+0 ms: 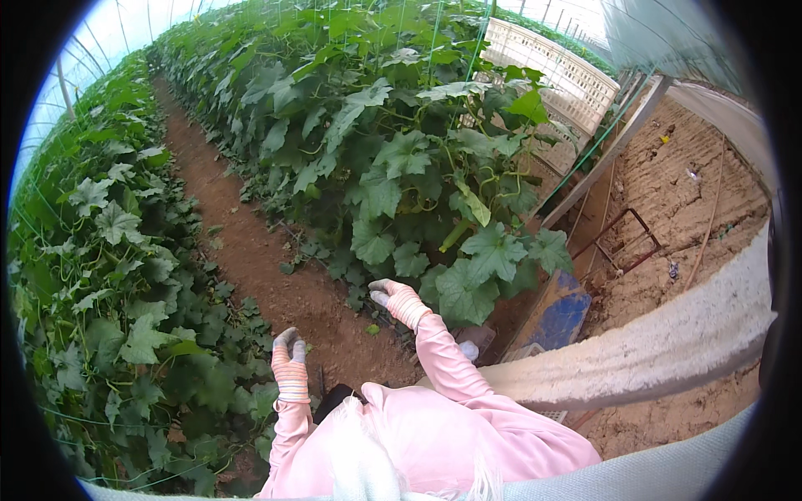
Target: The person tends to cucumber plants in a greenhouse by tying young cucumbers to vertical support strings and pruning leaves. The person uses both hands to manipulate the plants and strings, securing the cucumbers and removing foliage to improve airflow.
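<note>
My left hand (289,368), in a striped knit glove with grey fingertips, hovers over the edge of the soil path, close to the left row of vines (141,335). Its fingers are bent, slightly apart, and nothing shows between them. Reaching farther forward, my right hand (402,302) wears a matching glove and is near the lower leaves of the right row of cucurbit vines (376,188). Its thumb and fingers are a little apart, with no object visible in them. A long green fruit (456,235) hangs among the leaves above and right of that hand.
A bare soil path (250,263) runs between the rows. White plastic crates (545,75) stand behind the right vines. To the right are a slanting post (608,150), a metal frame (626,244), a blue-painted board (561,313) and a pale curved ledge (639,357). Green strings support the vines.
</note>
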Demonstrator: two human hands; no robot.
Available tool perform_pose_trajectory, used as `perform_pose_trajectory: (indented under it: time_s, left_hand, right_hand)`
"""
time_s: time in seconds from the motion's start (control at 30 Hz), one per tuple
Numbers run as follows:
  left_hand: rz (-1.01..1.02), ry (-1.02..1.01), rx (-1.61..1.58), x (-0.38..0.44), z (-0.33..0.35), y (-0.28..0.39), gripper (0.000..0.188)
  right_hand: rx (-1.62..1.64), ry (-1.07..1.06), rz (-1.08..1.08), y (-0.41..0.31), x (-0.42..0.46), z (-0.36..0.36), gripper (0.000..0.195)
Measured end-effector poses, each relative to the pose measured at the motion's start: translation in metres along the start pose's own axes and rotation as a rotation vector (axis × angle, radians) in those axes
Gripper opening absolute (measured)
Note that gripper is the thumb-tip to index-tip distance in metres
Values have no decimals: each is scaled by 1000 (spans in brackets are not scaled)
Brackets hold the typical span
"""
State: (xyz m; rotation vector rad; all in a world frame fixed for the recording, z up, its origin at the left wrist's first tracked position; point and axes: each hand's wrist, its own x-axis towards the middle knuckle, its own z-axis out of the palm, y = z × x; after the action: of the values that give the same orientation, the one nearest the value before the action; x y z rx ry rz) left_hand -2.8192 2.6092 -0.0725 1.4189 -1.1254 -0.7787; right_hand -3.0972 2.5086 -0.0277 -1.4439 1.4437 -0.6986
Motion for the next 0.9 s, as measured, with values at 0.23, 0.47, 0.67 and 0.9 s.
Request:
perform_pose_trajectory:
  time_s: [0.23, 0.47, 0.67, 0.9]
  left_hand:
    - [77, -89, -76, 88, 59, 55, 36]
    - [570, -101, -145, 242, 136, 146, 38]
    - [880, -199, -169, 355, 193, 209, 44]
    - [1055, -386, -81, 429, 264, 217, 44]
  right_hand:
    - [147, 83, -64, 4, 47, -20, 29]
    - [397, 412, -445, -83, 109, -100, 28]
    - [338, 713, -621, -117, 229, -175, 36]
    - [347, 1064, 163, -25, 349, -299, 28]
